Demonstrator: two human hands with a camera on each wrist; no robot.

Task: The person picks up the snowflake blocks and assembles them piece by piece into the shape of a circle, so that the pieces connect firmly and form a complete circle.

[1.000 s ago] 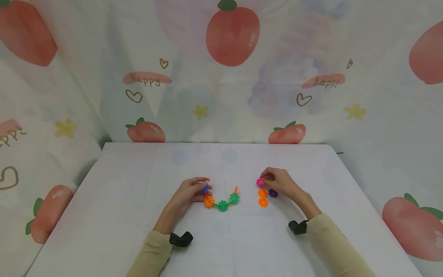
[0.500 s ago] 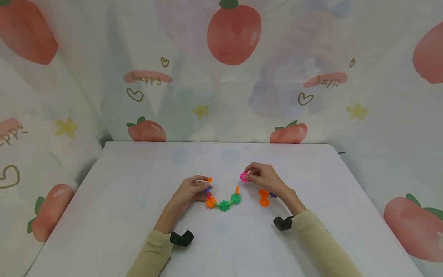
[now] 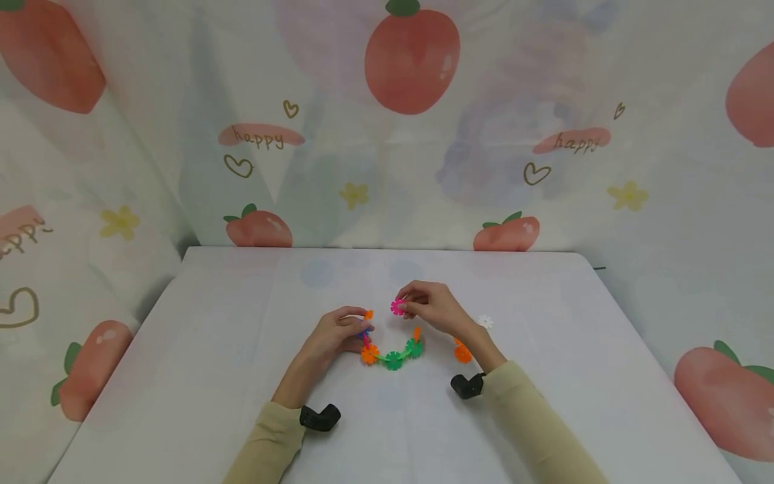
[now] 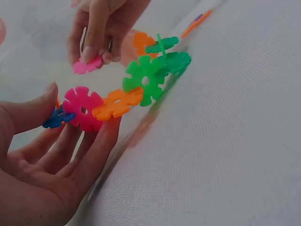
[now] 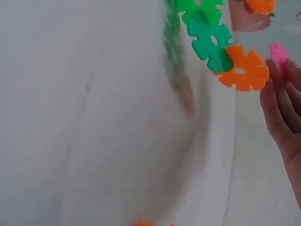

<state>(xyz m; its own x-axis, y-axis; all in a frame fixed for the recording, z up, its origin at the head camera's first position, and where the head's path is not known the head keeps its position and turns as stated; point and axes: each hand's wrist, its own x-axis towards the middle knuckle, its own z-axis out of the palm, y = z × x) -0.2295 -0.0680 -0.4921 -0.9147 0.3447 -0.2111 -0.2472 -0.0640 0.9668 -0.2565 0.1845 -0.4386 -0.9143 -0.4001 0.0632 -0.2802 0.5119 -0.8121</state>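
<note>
My left hand (image 3: 329, 333) holds one end of a curved chain of interlocking snowflake discs, its thumb by the blue disc (image 4: 55, 117) and fingers under the pink disc (image 4: 75, 101) of the chain. From there the chain runs through an orange disc (image 3: 370, 355) and green discs (image 3: 394, 361) to an upright orange disc (image 3: 417, 334) at the right end. A separate pink disc (image 3: 396, 307) is pinched between thumb and fingers of my right hand (image 3: 432, 306), above the gap between the chain's two ends.
Loose orange discs (image 3: 463, 353) lie on the white table (image 3: 387, 437), partly hidden by the right forearm. A white disc (image 3: 485, 322) lies just beyond that arm. Printed cloth (image 3: 326, 101) hangs behind the table.
My right hand has carried the pink disc left, from the loose discs to over the chain. The white disc has come into sight and the purple one is now hidden in the head view. My left hand stays put.
</note>
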